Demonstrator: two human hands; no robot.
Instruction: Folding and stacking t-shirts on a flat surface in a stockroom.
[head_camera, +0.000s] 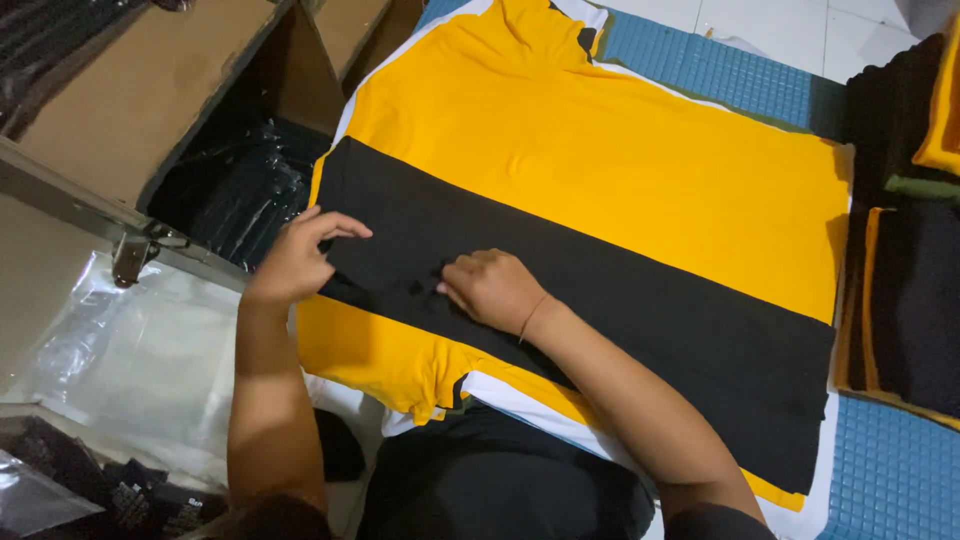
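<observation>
A yellow shirt (600, 150) with a wide black band (640, 300) across it lies flat on a white board (540, 412). My left hand (298, 258) rests at the band's left end, fingers pinching the black cloth at the edge. My right hand (493, 288) presses on the black band just right of it, fingers curled onto a small crease in the fabric. Both forearms reach in from the bottom of the view.
An open cardboard box (170, 80) with dark plastic-wrapped goods (240, 190) stands at the upper left. Clear plastic bags (130, 350) lie at the left. Stacked black and yellow folded garments (905, 230) sit at the right on blue tiled matting (700, 65).
</observation>
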